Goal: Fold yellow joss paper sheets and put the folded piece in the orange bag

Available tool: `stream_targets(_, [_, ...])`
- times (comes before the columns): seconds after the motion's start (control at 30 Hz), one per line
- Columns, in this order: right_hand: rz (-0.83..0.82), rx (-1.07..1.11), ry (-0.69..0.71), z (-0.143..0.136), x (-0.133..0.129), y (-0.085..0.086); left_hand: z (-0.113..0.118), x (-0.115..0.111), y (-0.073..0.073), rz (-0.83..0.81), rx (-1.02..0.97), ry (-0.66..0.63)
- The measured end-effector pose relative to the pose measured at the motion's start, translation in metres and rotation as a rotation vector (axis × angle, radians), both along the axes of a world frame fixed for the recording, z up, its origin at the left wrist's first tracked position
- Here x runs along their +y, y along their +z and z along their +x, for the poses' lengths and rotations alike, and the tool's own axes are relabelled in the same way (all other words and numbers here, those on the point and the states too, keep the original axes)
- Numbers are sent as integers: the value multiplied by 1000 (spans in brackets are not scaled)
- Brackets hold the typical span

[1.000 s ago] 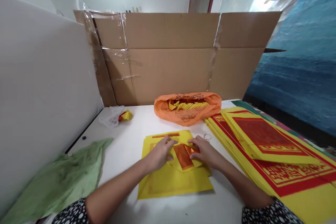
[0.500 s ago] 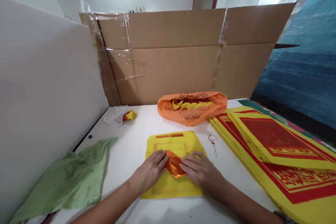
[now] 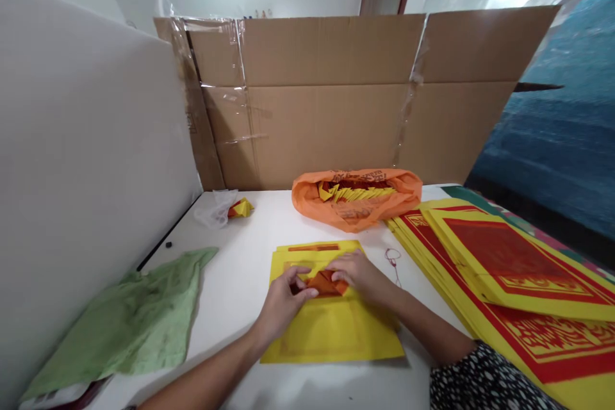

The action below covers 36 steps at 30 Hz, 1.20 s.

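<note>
A small piece of folded orange paper (image 3: 323, 283) is between my two hands, over a stack of yellow paper sheets (image 3: 336, 333). My left hand (image 3: 287, 298) pinches the left end of the fold with thumb and fingers. On the opposite end, my right hand (image 3: 358, 272) grips with bent fingers, partly covering the paper. Faint printed frames show on the yellow sheets, with an orange strip near the far edge.
Behind the sheets lies an orange plastic bag (image 3: 353, 214) holding folded yellow pieces. Large red-and-yellow printed papers (image 3: 519, 256) are stacked at right. A looped red string (image 3: 393, 261) lies nearby. At left are a green cloth (image 3: 129, 323) and a clear bag (image 3: 217, 210). Cardboard (image 3: 317, 128) stands behind.
The orange paper was a flatter, wider shape with both hands lying on its sides. Now it is folded narrower and held up at its ends, slightly farther from me.
</note>
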State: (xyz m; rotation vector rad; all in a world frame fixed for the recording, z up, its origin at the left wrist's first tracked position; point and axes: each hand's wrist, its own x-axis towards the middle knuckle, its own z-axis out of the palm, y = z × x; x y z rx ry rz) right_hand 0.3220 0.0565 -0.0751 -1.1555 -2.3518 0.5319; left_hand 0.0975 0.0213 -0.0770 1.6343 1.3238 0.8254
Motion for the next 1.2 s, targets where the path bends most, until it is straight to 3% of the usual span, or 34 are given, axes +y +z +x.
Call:
stream_targets(0.1, [169,-78,-35,-10,-4,-12,3,0,-1,8,-11,7])
stream_targets(0.2, [295,-89,-104,-15,-20,-25,3,-1,4,60,154,-31])
stream_targets(0.33, [395,-136,-95,-14,-42,-40,3,2,10,79,352,-81])
stream_targets(0.47, [461,-201,-143,-12,-50,-48,4,5,12,71,405,-91])
stream_targets(0.7, [464,-212,-175,-12,-48,-51,4,7,11,70,418,-90])
stream_targets(0.97, [332,-269,-143,-12,-48,-42,5,9,8,102,442,-102])
stream_targets(1.2, [264,-270,-157,-12,-48,-54,6,9,11,150,498,-157])
